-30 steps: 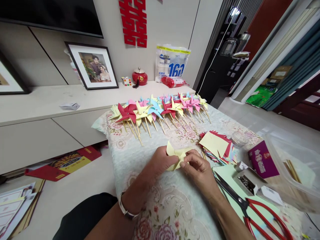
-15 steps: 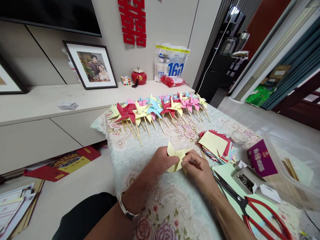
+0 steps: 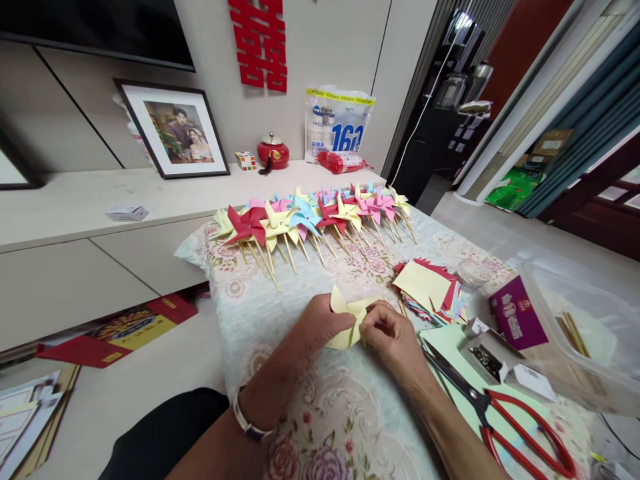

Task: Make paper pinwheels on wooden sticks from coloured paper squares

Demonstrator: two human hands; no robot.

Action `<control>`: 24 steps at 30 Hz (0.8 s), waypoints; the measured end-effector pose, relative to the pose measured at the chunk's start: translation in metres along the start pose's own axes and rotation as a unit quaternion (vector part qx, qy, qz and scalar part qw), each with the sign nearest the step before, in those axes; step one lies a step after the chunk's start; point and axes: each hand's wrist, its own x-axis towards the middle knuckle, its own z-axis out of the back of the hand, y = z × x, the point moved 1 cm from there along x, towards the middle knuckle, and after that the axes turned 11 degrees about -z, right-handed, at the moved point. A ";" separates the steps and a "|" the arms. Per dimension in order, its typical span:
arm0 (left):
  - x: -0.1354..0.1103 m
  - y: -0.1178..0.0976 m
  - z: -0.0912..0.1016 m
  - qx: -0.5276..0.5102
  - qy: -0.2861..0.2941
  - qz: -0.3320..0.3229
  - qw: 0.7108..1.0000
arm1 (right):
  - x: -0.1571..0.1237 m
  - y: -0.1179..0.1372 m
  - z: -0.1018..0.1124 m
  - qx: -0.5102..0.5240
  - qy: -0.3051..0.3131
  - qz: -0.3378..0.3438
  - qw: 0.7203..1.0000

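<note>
Between my hands is a pale yellow paper pinwheel (image 3: 345, 338), with some blades folded in and one pointing up. My left hand (image 3: 325, 325) grips it from the left, its thumb pressed near the centre. On the other side my right hand (image 3: 389, 331) pinches the paper close to the middle; its fingertips partly hide what they hold. Finished pinwheels (image 3: 306, 215) on wooden sticks lie in rows across the far side of the table. Right of my hands rests a stack of cut coloured paper (image 3: 423, 283), a yellow sheet on top.
Large red-handled scissors (image 3: 480, 400) lie at the right on green paper (image 3: 453, 337). Beside them are a small box of metal pins (image 3: 484, 363), a white box (image 3: 530, 383), a round clear container (image 3: 473, 273) and a clear plastic bin (image 3: 595, 373) with sticks. A flowered cloth (image 3: 250, 313) covers the table.
The right fingers have shifted slightly in toward the centre of the yellow paper, bending a blade further over. The whole view has moved a little; other things lie as before.
</note>
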 end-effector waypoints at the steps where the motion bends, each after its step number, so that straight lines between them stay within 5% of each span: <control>1: 0.000 0.001 0.000 0.002 0.002 -0.001 1.000 | 0.000 0.000 0.000 -0.003 -0.001 -0.001 1.000; 24: 0.002 0.007 0.000 0.039 0.021 -0.002 0.999 | -0.002 -0.003 -0.001 -0.069 -0.028 -0.037 0.997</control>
